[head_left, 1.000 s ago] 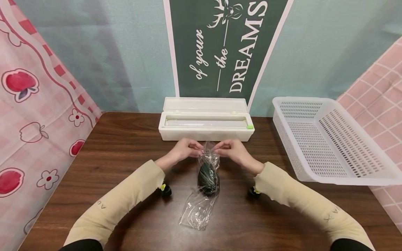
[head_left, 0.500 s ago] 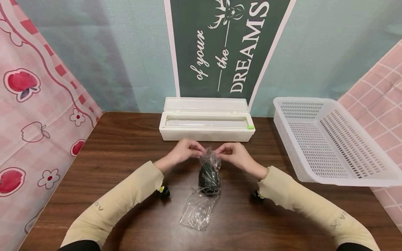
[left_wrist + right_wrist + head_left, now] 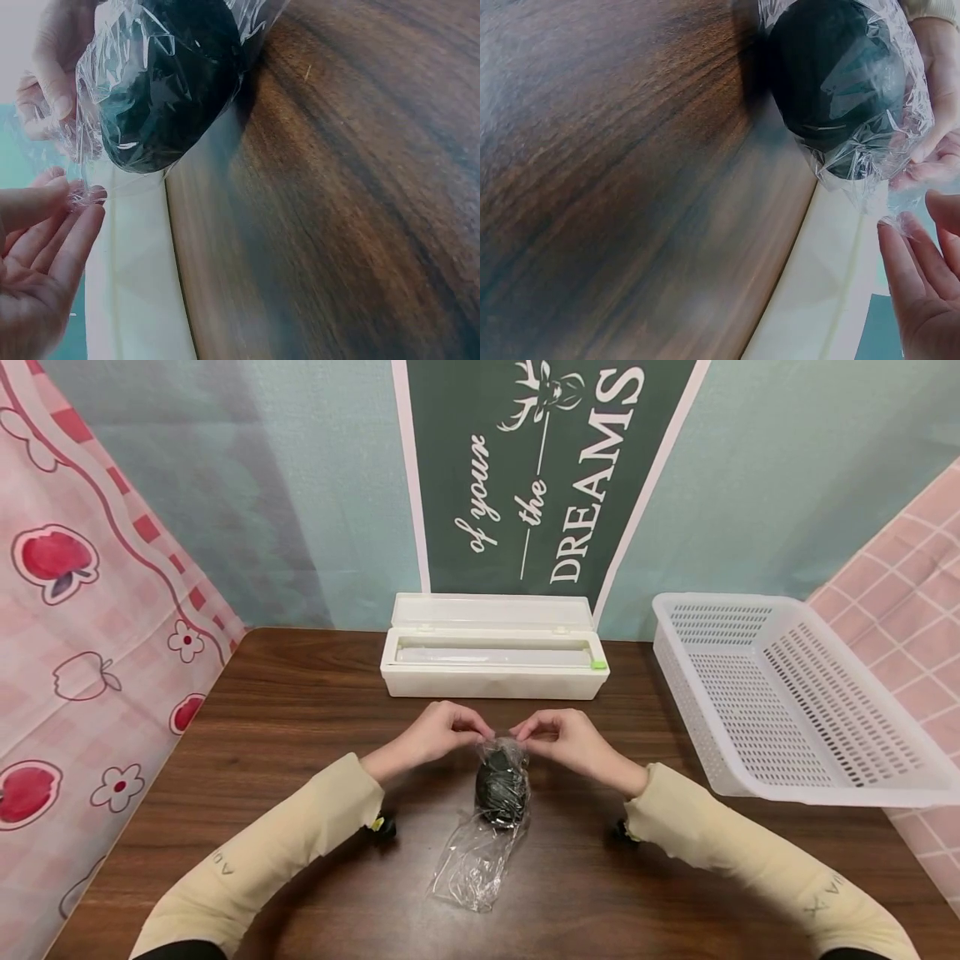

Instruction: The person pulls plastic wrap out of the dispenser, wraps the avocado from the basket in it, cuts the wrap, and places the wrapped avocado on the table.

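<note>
A dark green, rounded object (image 3: 501, 792), avocado-like in shape, lies mid-table inside clear cling film (image 3: 471, 867). My left hand (image 3: 438, 732) pinches the film just beyond the object's far end, on its left side. Opposite it, my right hand (image 3: 572, 742) pinches the film on the right side. In the left wrist view, the thumb and fingertips of the left hand (image 3: 45, 247) meet on a crumpled bit of film. The right wrist view has the right hand's fingertips (image 3: 889, 229) at a film edge. A loose flap of film trails toward the near edge of the table.
Behind the hands stands a white cling film dispenser (image 3: 495, 681), its lid raised, a roll inside and a green slider at its right end. A white perforated basket (image 3: 705, 743) sits at the right. Patterned cloths border the wooden table (image 3: 300, 693).
Both hands have drawn toward the near side, bringing the film's far end down close against the dark object. The near flap of film stays put.
</note>
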A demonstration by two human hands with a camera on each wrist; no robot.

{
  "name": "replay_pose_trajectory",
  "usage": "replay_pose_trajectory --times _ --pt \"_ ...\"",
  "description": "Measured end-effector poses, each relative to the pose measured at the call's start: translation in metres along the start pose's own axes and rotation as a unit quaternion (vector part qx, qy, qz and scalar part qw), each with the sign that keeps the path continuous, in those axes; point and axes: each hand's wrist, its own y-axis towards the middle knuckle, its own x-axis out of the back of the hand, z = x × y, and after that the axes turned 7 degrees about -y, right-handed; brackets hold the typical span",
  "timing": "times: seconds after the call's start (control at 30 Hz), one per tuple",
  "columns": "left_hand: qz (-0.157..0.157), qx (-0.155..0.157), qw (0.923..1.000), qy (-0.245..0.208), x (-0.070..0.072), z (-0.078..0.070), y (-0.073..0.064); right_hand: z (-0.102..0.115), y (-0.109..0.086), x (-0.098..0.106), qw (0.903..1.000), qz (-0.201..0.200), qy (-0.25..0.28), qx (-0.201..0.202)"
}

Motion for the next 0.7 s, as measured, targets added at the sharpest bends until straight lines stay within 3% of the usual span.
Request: replay_pose_trajectory --times 0.5,0.7 --pt "0.03 -0.065 0.9966 0.04 -0.001 -0.001 -0.011 -0.005 -0.009 -0.002 0.9953 0.017 -0.049 0.082" --pt "0.041 -0.097 0.9927 0.059 -0.003 0.002 -0.014 -0.008 -0.013 -0.004 0.9873 0.007 -0.086 0.133"
